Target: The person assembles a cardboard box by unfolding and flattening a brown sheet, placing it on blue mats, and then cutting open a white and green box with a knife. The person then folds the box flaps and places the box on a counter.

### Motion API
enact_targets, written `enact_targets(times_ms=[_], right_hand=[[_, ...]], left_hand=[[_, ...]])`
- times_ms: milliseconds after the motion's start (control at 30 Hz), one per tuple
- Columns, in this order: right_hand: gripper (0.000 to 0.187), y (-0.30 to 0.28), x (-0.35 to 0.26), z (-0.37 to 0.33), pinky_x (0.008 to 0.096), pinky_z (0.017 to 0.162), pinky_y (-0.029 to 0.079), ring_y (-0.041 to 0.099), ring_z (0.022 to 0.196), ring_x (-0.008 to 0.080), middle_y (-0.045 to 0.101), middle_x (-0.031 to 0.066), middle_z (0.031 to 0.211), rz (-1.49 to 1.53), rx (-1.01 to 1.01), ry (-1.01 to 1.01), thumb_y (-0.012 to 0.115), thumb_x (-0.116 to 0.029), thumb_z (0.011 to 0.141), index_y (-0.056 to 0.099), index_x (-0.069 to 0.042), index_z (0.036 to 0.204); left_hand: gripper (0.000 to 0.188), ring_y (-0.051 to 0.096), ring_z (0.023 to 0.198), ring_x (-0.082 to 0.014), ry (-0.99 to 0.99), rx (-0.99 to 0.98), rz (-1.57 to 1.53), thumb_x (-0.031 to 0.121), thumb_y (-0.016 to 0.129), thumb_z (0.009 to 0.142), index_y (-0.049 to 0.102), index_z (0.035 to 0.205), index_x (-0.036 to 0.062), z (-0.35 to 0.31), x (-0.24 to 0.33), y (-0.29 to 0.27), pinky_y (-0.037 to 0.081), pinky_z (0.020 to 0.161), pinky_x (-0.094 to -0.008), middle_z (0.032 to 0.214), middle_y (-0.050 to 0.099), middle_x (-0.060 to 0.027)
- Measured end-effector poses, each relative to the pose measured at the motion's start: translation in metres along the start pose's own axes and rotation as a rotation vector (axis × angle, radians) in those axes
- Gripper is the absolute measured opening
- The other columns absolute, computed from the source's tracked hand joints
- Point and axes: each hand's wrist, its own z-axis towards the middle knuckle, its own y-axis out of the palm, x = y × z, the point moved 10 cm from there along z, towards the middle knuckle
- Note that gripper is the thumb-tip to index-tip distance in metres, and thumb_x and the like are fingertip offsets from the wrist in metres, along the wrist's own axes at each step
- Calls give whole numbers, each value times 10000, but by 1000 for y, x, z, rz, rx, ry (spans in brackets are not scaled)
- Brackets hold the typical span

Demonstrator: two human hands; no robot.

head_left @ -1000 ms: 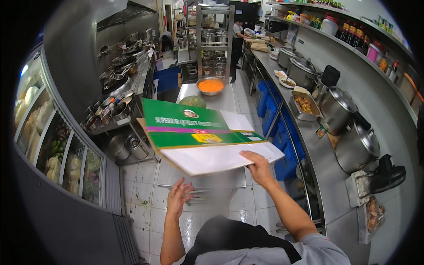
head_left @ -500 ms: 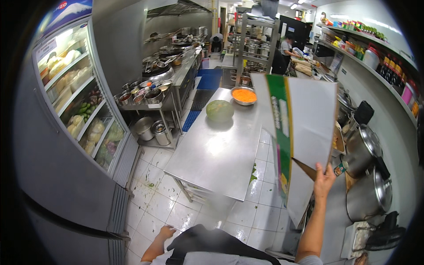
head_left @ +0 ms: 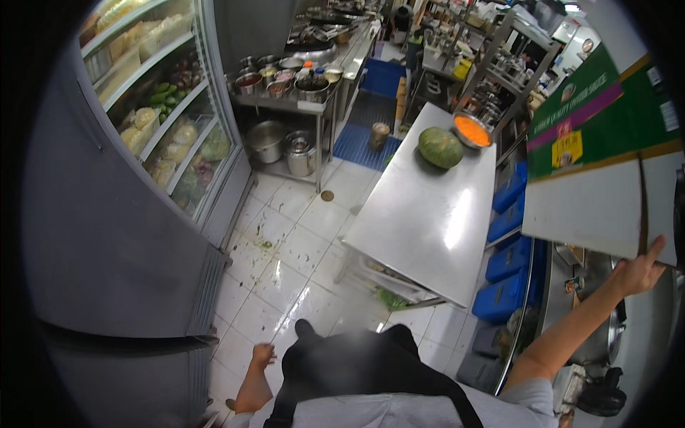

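Note:
My right hand (head_left: 638,275) is stretched out to the right and grips the lower edge of a flattened cardboard box (head_left: 581,207). The box is green with a purple stripe on one part and plain white on another. It hangs above the right-hand counter, and its far end runs off the picture. My left hand (head_left: 264,354) hangs low beside my black apron (head_left: 349,364), fingers loosely curled, with nothing visible in it. A steel table (head_left: 407,214) stands ahead of me, carrying a green squash (head_left: 440,148) and a metal bowl of shredded orange food (head_left: 472,131).
At left stands a glass-door fridge (head_left: 160,107) full of vegetables. Beyond it, a steel stand (head_left: 317,107) bears several small pots. Blue bins (head_left: 503,292) line the right side under the counter. Green scraps (head_left: 266,245) lie on the wet tiles, and a blue mat (head_left: 360,146) lies farther off.
The cardboard box has swung outward to the right and turned, now showing more of its green side. My right arm reaches farther right. The view has tilted down and turned left.

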Motion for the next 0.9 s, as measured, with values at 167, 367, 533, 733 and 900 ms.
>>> enact_targets(times_ms=[167,367,533,733,900], right_hand=[[220,81,15,-20,363,685,624,679,764,201,691,184,956,56,52,41,747,-112,911,602,47,956],[254,207,20,-98,368,763,618,695,849,245,685,178,1001,268,-77,77,740,-121,918,582,46,1028],[263,285,55,-167,371,855,589,682,971,244,682,153,1118,356,-94,156,692,-137,956,610,28,1143],[199,347,130,-210,350,797,614,694,874,221,687,142,1005,416,-57,202,699,-154,953,599,9,1011],[165,408,165,-238,371,755,624,683,787,193,677,127,902,427,-44,200,682,-139,963,580,-28,897]], left_hand=[[345,693,716,-205,182,34,-53,185,663,920,630,1235,46,24,162,-44,533,547,-326,907,687,-98],[361,701,748,-185,389,-29,-61,164,653,933,618,1267,31,64,351,-38,514,548,-293,958,693,-90],[367,689,754,-180,378,-122,-93,145,646,944,590,1291,38,93,406,-50,515,566,-287,976,687,-91],[324,680,733,-228,208,3,178,295,685,920,664,1084,17,110,339,-147,539,603,-405,861,671,-92],[312,657,708,-212,67,185,503,312,658,942,664,993,4,85,321,-203,523,602,-388,797,646,-99]])
